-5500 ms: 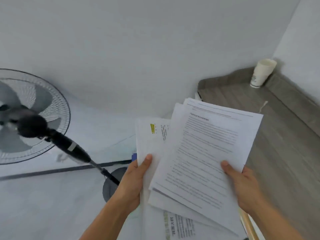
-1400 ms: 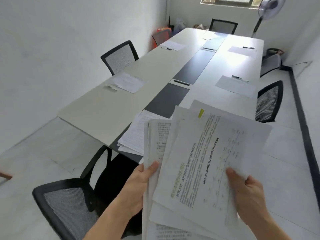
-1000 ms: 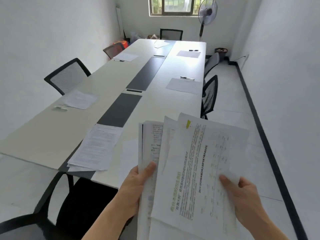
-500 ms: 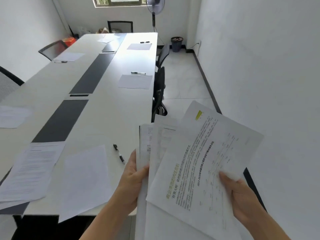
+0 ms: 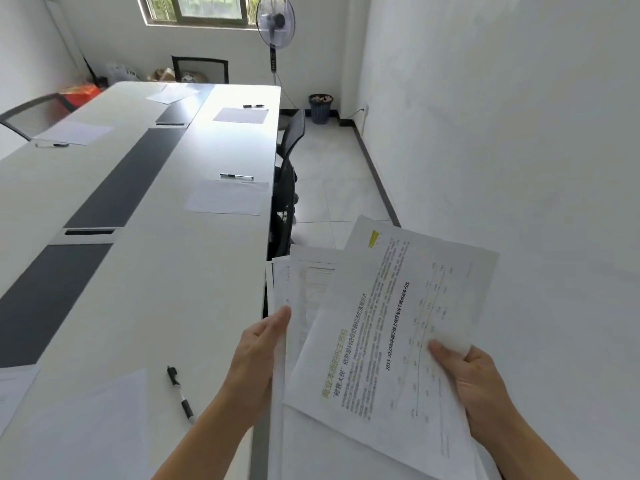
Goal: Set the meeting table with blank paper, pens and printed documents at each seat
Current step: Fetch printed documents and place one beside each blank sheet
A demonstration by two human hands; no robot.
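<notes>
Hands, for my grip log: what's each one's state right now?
Left hand: closed on the lower printed documents, thumb on top.
Right hand: closed on the top printed sheet, thumb on top.

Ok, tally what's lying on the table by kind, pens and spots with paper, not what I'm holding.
Pens: 4
Paper spots: 6, one cut off at the left edge
Total: 10

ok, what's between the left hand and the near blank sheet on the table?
One pen lies on the white table, between the near blank sheet and the left hand, which grips the printed documents. Head view shows it.
</notes>
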